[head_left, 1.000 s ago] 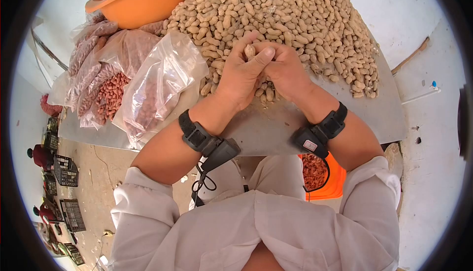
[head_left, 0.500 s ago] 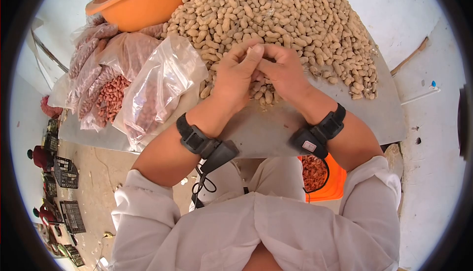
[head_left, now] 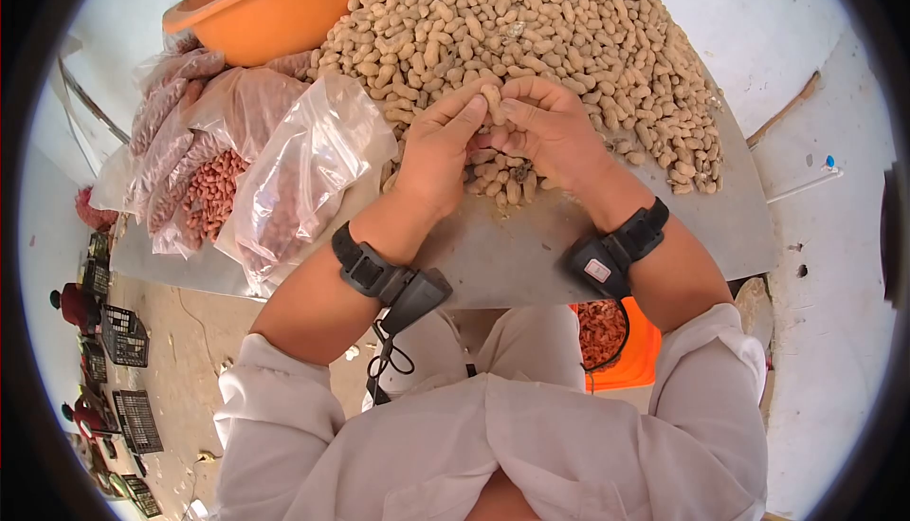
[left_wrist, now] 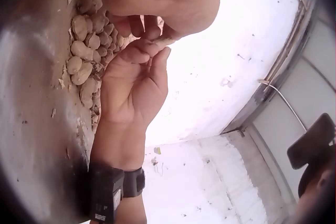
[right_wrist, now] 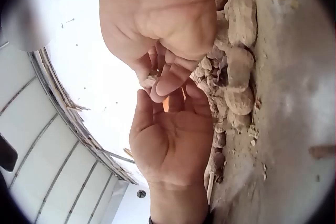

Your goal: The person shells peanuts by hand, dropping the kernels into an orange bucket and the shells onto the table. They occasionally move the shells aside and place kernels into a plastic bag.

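Note:
Over the front of a large heap of unshelled peanuts (head_left: 531,18), the two hands meet in the head view. One peanut (head_left: 493,104) stands upright between them. The right hand (head_left: 555,132) pinches it between thumb and fingers. Beside it, the left hand (head_left: 441,146) has its thumb and forefinger at the same peanut, the fingers bent. In the right wrist view, a bit of shell (right_wrist: 152,79) shows at the right hand's fingertips, with the left hand (right_wrist: 170,140) just below. The left wrist view hides most of the peanut behind the fingers.
Clear bags of red kernels (head_left: 213,189) and a shiny plastic bag (head_left: 303,165) lie at the table's left. Behind them stands an orange basin (head_left: 275,9). Below the table edge (head_left: 512,299) is an orange container (head_left: 645,341) of reddish bits. People and black crates (head_left: 125,335) are at far left.
The peanut held earlier at the left hand's fingers went out of sight; now one shows upright between both hands. The left hand has shifted slightly left and the hands are a little farther apart.

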`<action>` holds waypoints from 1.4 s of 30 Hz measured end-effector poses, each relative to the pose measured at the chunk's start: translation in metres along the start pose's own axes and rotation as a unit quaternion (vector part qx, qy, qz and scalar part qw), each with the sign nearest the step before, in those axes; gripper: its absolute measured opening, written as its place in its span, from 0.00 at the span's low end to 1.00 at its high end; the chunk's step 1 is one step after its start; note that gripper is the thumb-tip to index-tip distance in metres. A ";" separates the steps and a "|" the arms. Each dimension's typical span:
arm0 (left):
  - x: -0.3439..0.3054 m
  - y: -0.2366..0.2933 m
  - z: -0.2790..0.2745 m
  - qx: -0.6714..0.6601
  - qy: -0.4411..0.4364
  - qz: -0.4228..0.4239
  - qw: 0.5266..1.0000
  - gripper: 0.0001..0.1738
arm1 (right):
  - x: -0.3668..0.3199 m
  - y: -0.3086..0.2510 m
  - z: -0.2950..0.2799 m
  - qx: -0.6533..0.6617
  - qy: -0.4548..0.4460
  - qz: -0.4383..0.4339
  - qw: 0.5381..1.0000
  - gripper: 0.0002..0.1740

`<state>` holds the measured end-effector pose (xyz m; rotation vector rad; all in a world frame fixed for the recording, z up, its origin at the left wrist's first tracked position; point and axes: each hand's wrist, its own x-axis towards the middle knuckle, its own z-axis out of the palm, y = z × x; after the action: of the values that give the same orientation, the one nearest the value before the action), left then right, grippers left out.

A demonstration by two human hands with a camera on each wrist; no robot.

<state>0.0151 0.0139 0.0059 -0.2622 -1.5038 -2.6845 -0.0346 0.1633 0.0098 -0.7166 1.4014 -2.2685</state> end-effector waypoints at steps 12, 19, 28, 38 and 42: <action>0.002 0.001 -0.002 0.060 0.026 0.038 0.997 0.11 | -0.006 -0.008 0.011 -0.301 0.064 -0.062 0.950 0.13; 0.000 -0.006 0.000 0.080 0.047 0.069 0.993 0.10 | -0.007 -0.009 0.018 -0.355 0.087 -0.092 0.926 0.10; 0.003 -0.008 -0.003 0.053 0.037 0.073 0.995 0.10 | -0.002 0.002 0.011 -0.086 0.095 -0.028 0.991 0.08; 0.005 -0.001 0.000 -0.053 0.036 -0.022 0.998 0.12 | 0.001 0.005 0.012 -0.079 0.117 -0.050 0.989 0.10; 0.011 -0.003 -0.009 -0.099 0.038 -0.079 0.991 0.12 | -0.005 -0.006 0.017 -0.294 0.090 -0.099 0.947 0.11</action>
<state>0.0025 0.0080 0.0010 -0.0489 -1.2898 -2.9339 -0.0209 0.1568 0.0207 -0.8703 2.2299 -2.0972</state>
